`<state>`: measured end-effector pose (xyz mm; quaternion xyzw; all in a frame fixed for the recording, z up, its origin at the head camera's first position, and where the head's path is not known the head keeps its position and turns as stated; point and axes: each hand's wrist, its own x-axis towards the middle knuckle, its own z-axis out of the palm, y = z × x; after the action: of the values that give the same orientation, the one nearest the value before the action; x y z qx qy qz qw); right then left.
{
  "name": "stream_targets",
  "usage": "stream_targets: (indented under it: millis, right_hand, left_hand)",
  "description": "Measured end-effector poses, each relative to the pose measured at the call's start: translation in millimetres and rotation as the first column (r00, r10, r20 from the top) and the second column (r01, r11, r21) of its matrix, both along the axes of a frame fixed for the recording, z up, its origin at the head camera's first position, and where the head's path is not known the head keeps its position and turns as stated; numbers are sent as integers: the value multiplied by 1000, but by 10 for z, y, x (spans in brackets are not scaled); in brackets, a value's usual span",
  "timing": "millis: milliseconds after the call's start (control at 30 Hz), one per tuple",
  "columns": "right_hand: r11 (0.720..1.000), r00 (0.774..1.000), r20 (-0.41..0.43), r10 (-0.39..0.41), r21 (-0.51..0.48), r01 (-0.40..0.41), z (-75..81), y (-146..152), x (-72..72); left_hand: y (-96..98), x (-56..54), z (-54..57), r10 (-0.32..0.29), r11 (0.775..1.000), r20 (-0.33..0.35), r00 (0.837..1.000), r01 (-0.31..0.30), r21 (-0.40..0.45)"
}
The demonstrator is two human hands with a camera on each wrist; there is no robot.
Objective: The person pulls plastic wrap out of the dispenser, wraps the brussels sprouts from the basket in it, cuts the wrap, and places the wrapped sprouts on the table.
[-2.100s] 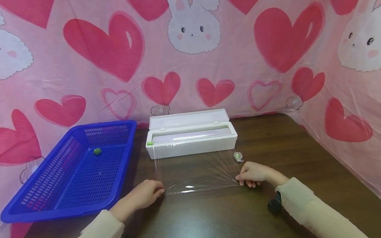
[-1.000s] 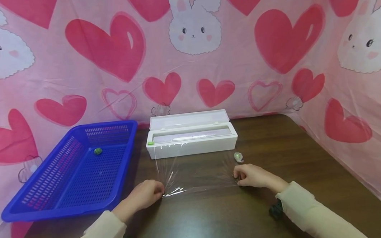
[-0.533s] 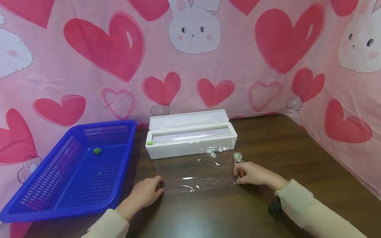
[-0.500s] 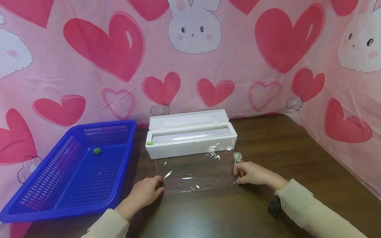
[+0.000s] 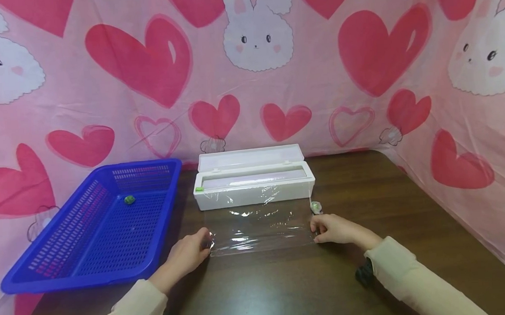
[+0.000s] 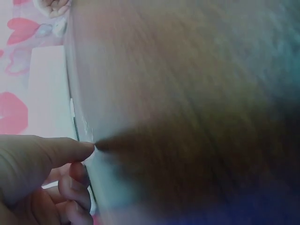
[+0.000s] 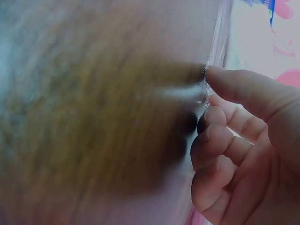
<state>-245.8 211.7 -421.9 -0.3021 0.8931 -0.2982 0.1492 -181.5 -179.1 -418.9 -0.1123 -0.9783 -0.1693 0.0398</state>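
A sheet of clear plastic wrap (image 5: 260, 231) stretches toward me from a white wrap dispenser (image 5: 254, 194), whose lid stands open at the back. My left hand (image 5: 186, 256) grips the sheet's left front corner, and glints show where the film bunches by its fingertips. At the opposite corner my right hand (image 5: 337, 229) pinches the film between thumb and fingers. The right wrist view shows the film's edge (image 7: 216, 35) running up to the thumb of that hand. In the left wrist view the thumb (image 6: 70, 149) meets the edge of the wrap, with the other fingers curled below.
At left stands a blue plastic basket (image 5: 162, 238) with a small green item (image 5: 129, 199) inside. A small film-wrapped green item (image 5: 316, 208) lies just beyond my right hand. Brown table (image 5: 264, 295) extends around them, with a pink heart-patterned cloth (image 5: 316, 73) behind.
My left hand has shifted slightly left and its grip on the film's edge has changed. The creases and glints across the plastic wrap differ. My right hand stays nearly in place.
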Motion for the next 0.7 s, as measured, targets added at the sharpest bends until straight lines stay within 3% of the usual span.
stream_targets:
  millis: [133,267,500,700]
  right_hand:
    - [1000,1000,-5,4,-7,-4,0,2,10]
    - [1000,1000,-16,7,-8,-7,7,2,19]
    - [1000,1000,-26,14,-8,-14,20,8,17]
    - [1000,1000,-21,0,-5,0,4,5,-24]
  left_hand:
    - [-16,5,8,19,999,34,999,-18,-30]
    - [-15,8,-13,37,998,7,999,-37,-45]
    - [35,-1,-32,-15,1000,17,1000,16,-18]
    - [49,-14,-19,-4,998,48,999,7,-65]
